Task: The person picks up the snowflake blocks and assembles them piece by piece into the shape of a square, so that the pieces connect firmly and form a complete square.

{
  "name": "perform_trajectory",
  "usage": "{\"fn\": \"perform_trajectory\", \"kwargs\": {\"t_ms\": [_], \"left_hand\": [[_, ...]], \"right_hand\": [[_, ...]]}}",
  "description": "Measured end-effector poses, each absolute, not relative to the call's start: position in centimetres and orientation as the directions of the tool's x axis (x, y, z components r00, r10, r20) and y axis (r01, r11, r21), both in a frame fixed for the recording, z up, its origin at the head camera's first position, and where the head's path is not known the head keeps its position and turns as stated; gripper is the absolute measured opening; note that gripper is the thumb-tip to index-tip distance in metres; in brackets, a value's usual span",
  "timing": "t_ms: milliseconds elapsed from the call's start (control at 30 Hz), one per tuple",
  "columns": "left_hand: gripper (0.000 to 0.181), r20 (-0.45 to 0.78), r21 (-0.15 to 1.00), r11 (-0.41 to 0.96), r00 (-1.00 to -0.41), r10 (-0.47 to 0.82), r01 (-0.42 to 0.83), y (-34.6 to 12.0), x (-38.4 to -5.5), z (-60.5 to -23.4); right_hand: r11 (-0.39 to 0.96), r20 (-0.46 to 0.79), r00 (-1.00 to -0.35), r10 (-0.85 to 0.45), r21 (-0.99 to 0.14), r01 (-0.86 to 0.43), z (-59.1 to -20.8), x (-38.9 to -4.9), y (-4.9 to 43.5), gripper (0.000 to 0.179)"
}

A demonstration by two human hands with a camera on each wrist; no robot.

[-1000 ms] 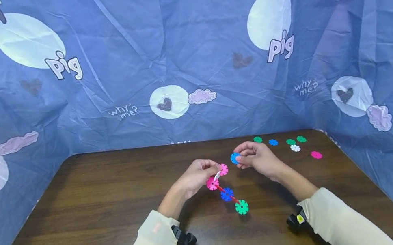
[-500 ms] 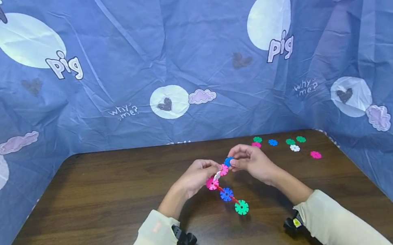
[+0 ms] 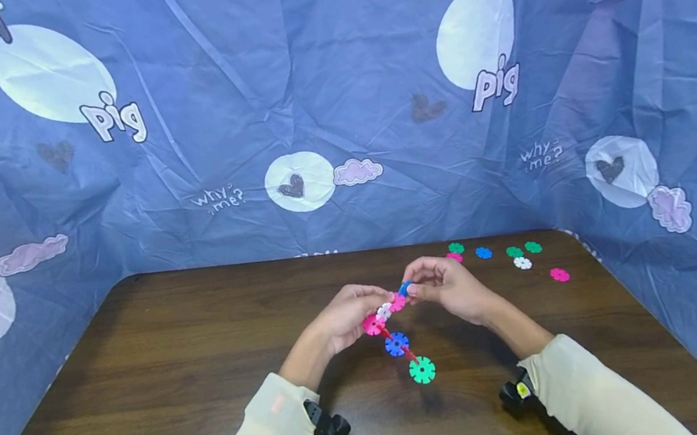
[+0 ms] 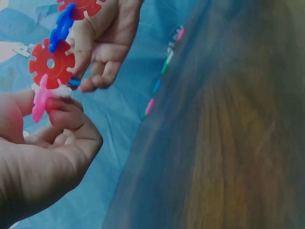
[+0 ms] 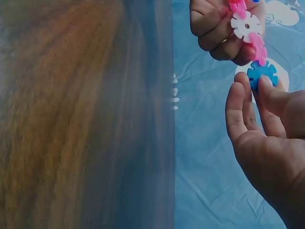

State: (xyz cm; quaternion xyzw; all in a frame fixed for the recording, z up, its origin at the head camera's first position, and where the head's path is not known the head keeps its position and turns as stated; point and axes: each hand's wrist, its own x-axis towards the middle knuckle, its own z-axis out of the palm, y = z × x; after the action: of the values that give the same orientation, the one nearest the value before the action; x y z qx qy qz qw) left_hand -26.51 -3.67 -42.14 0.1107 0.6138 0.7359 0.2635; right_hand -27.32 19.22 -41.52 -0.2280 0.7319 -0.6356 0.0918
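Note:
A chain of notched plastic snowflake discs hangs above the table. From its upper end run a pink disc [image 3: 397, 302], a white disc [image 5: 245, 25] and a second pink disc [image 3: 373, 325], then red discs [image 4: 51, 63] alternate with a dark blue disc [image 3: 397, 344] down to a green disc [image 3: 422, 369]. My left hand [image 3: 350, 315] pinches the chain near the white disc and the end pink one. Between thumb and fingertips, my right hand [image 3: 455, 288] pinches a blue disc [image 5: 261, 77], its edge at the end pink disc's rim.
Loose discs lie at the table's back right: a green disc [image 3: 456, 248] partly over a pink one, a blue disc [image 3: 484, 253], two more green ones, a white disc [image 3: 522, 263] and a pink disc [image 3: 560, 275]. Blue printed cloth [image 3: 212, 118] surrounds the wooden table [image 3: 147, 387].
My right hand has moved left, bringing the blue disc against the end pink disc. The chain's lower end has swung slightly left. A loose pink disc at the back has come into view.

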Motion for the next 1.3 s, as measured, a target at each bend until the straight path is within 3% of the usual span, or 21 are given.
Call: {"fn": "perform_trajectory", "kwargs": {"t_ms": [300, 433, 533, 667, 767, 900, 1100, 1300], "left_hand": [[0.024, -0.172, 0.965, -0.101, -0.876, 0.45, -0.242, -3.4, -26.3, -42.0], [0.021, -0.152, 0.972, -0.093, -0.877, 0.455, -0.217, -3.4, -26.3, -42.2], [0.022, -0.155, 0.973, -0.079, -0.869, 0.469, -0.216, -3.5, -26.3, -42.3], [0.025, -0.158, 0.974, -0.068, -0.86, 0.485, -0.218, -3.8, -26.4, -41.9], [0.026, -0.158, 0.973, -0.069, -0.856, 0.493, -0.219, -3.9, -26.5, -41.7], [0.025, -0.157, 0.974, -0.066, -0.858, 0.488, -0.216, -3.8, -26.5, -41.7], [0.023, -0.161, 0.972, -0.073, -0.86, 0.484, -0.222, -3.9, -26.6, -41.8], [0.02, -0.163, 0.97, -0.08, -0.859, 0.485, -0.229, -3.9, -26.7, -41.9]], "right_hand": [[0.154, 0.191, -0.875, -0.444, -0.946, -0.285, -41.6, -27.6, 18.8, 0.012], [0.161, 0.182, -0.873, -0.452, -0.946, -0.28, -41.5, -28.5, 19.5, 0.023], [0.211, 0.197, -0.904, -0.38, -0.933, -0.292, -42.0, -29.6, 21.3, 0.027], [0.495, 0.295, -0.945, -0.141, -0.805, -0.326, -43.2, -31.5, 26.1, 0.018], [0.716, 0.366, -0.93, 0.016, -0.654, -0.245, -43.8, -32.4, 30.2, 0.015], [0.836, 0.36, -0.927, 0.105, -0.537, -0.114, -44.6, -32.9, 34.7, 0.017], [0.888, 0.25, -0.967, 0.058, -0.456, -0.065, -45.6, -33.6, 38.1, 0.036], [0.904, 0.17, -0.985, 0.019, -0.425, -0.056, -45.2, -33.7, 38.5, 0.027]]}}
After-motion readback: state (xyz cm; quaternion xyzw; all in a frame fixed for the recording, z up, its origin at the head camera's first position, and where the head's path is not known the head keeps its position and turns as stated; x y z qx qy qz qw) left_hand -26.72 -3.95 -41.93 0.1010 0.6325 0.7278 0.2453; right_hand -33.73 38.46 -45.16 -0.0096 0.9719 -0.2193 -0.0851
